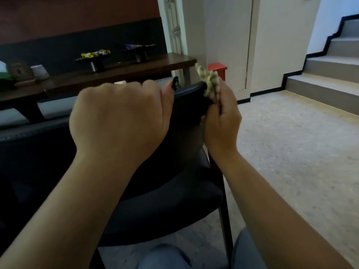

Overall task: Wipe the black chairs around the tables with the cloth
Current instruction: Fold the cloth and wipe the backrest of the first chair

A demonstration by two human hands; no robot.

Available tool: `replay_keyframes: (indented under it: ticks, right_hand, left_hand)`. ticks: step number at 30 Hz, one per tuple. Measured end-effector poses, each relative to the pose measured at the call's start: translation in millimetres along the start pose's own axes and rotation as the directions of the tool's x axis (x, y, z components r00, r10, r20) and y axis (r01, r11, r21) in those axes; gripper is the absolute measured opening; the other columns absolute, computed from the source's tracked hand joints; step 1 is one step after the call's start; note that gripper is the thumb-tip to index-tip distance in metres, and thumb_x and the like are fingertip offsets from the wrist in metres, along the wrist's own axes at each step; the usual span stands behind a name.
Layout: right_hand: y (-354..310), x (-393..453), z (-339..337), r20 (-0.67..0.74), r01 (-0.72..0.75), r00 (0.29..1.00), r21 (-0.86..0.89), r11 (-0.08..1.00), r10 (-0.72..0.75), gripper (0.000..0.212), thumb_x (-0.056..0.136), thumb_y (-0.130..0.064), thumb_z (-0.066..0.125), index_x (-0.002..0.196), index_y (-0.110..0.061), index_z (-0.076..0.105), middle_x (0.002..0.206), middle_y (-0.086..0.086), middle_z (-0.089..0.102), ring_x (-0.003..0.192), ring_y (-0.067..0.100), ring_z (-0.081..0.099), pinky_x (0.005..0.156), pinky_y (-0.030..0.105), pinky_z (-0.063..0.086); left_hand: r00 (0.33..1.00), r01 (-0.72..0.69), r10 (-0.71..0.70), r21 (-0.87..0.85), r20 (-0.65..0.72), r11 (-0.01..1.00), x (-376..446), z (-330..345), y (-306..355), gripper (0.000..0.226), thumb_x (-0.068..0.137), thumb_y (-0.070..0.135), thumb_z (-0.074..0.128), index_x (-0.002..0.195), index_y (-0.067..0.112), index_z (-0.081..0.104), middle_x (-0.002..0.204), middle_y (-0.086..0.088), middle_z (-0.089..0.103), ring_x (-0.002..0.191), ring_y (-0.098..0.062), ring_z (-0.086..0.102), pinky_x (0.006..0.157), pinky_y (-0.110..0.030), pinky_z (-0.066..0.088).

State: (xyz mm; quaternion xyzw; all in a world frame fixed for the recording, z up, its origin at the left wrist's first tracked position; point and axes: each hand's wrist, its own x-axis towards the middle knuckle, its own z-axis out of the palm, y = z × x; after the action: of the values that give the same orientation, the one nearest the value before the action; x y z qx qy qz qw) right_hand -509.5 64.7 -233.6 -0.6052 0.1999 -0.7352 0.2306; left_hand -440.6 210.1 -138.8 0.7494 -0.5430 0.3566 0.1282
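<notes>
From my feed, the biggest thing below me is the black chair [171, 200], its padded seat facing away and its curved backrest running from the left edge up to a corner near the middle of the view. Past it stands a long dark wooden tabletop [124, 69] against a dark wall panel. To the right I see pale speckled floor [291, 142] leading to grey stairs [330, 61] with black edging.

My left hand [120, 121] is clamped over the top rim of the backrest, fingers curled over the far side and out of sight, thumb with a dark painted nail lying along the rim. My right hand [221, 121] is at the backrest's right corner, fingers closed round a bunched, pale patterned cloth [208, 80], which is pressed against that corner and sticks up above the fingers.

On the tabletop sit two dark pedestal dishes, the nearer dish [93, 59] holding yellow-wrapped sweets, the farther dish [139, 50] something purple. A small red box [217, 69] stands on the floor behind the cloth.
</notes>
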Motion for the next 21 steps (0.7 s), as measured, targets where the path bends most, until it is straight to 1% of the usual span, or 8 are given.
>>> replay_keyframes:
  ticks: [2, 3, 5, 7, 9, 14, 18, 21]
  right_hand:
    - [-1.1, 18.7, -3.7, 0.054, -0.093, 0.994, -0.031, 0.995, 0.094, 0.031, 0.097, 0.002, 0.037, 0.117, 0.001, 0.061, 0.108, 0.007, 0.065, 0.103, 0.013, 0.060, 0.092, 0.033, 0.050]
    - [-1.9, 30.0, -5.0, 0.093, -0.090, 0.991, -0.046, 0.995, 0.094, 0.030, 0.096, 0.002, 0.037, 0.110, 0.001, 0.064, 0.100, 0.005, 0.065, 0.095, 0.012, 0.060, 0.086, 0.033, 0.052]
    - [-4.4, 47.7, -4.4, 0.196, -0.005, 0.980, -0.078, 0.997, 0.020, 0.030, 0.094, 0.003, 0.036, 0.094, -0.001, 0.066, 0.084, 0.002, 0.062, 0.078, 0.011, 0.057, 0.071, 0.029, 0.052]
    - [-5.8, 54.4, -5.7, 0.304, 0.135, 0.946, -0.070, 0.988, -0.108, 0.030, 0.092, 0.004, 0.037, 0.084, -0.002, 0.065, 0.076, 0.000, 0.057, 0.069, 0.009, 0.052, 0.064, 0.020, 0.046]
    - [-3.8, 63.2, -8.6, 0.413, 0.186, 0.895, -0.005, 0.982, -0.168, 0.029, 0.091, 0.004, 0.038, 0.079, -0.003, 0.063, 0.073, 0.001, 0.058, 0.067, 0.010, 0.052, 0.063, 0.017, 0.045]
    - [13.3, 94.3, -1.0, 0.668, 0.019, 0.738, 0.116, 0.993, -0.092, 0.032, 0.090, -0.004, 0.035, 0.079, 0.003, 0.065, 0.071, 0.020, 0.061, 0.070, 0.032, 0.058, 0.064, 0.049, 0.049]
    - [20.5, 103.3, 4.5, 0.737, -0.024, 0.666, 0.177, 0.984, -0.117, 0.033, 0.087, -0.006, 0.036, 0.078, 0.000, 0.067, 0.070, 0.021, 0.061, 0.070, 0.037, 0.059, 0.063, 0.055, 0.048]
    - [20.9, 102.9, 3.4, 0.726, 0.016, 0.670, 0.197, 0.980, -0.156, 0.033, 0.085, -0.006, 0.036, 0.074, -0.006, 0.068, 0.065, 0.016, 0.062, 0.064, 0.033, 0.058, 0.058, 0.050, 0.048]
  left_hand:
    - [0.990, -0.097, 0.092, -0.040, -0.109, 0.994, -1.7, 0.5, -7.7, 0.057, 0.103, 0.044, 0.012, 0.072, 0.014, 0.049, 0.055, -0.003, 0.047, 0.044, -0.020, 0.041, 0.051, -0.034, 0.038]
    - [0.991, -0.098, 0.093, -0.054, -0.092, 0.994, -3.4, 1.2, -9.4, 0.058, 0.103, 0.045, 0.012, 0.071, 0.014, 0.049, 0.053, -0.003, 0.046, 0.042, -0.021, 0.040, 0.050, -0.037, 0.042]
    - [0.993, -0.083, 0.078, -0.052, -0.084, 0.995, -1.7, 1.5, -8.5, 0.059, 0.103, 0.044, 0.013, 0.070, 0.013, 0.050, 0.053, -0.003, 0.046, 0.041, -0.022, 0.040, 0.048, -0.038, 0.042]
    - [0.989, -0.080, 0.082, 0.020, -0.120, 0.997, -2.5, 0.6, -6.6, 0.055, 0.105, 0.039, 0.021, 0.066, 0.012, 0.048, 0.050, -0.002, 0.043, 0.039, -0.019, 0.035, 0.045, -0.029, 0.032]
    - [0.982, -0.079, 0.086, 0.046, -0.169, 0.996, -5.0, -0.5, -5.3, 0.052, 0.106, 0.036, 0.026, 0.063, 0.013, 0.048, 0.048, -0.002, 0.041, 0.038, -0.017, 0.032, 0.046, -0.025, 0.024]
    - [0.981, -0.097, 0.110, 0.085, -0.157, 0.992, -5.1, 3.3, -5.4, 0.052, 0.106, 0.034, 0.026, 0.062, 0.015, 0.046, 0.048, 0.000, 0.039, 0.037, -0.017, 0.030, 0.044, -0.024, 0.026]
    - [0.976, -0.105, 0.124, 0.113, -0.177, 0.988, -4.9, 6.1, -6.7, 0.049, 0.106, 0.031, 0.027, 0.062, 0.017, 0.045, 0.049, 0.001, 0.037, 0.038, -0.016, 0.030, 0.041, -0.025, 0.028]
    - [0.974, -0.117, 0.135, 0.106, -0.180, 0.987, -5.5, 9.2, -7.7, 0.050, 0.106, 0.031, 0.027, 0.062, 0.016, 0.046, 0.049, 0.000, 0.037, 0.038, -0.018, 0.032, 0.039, -0.030, 0.034]
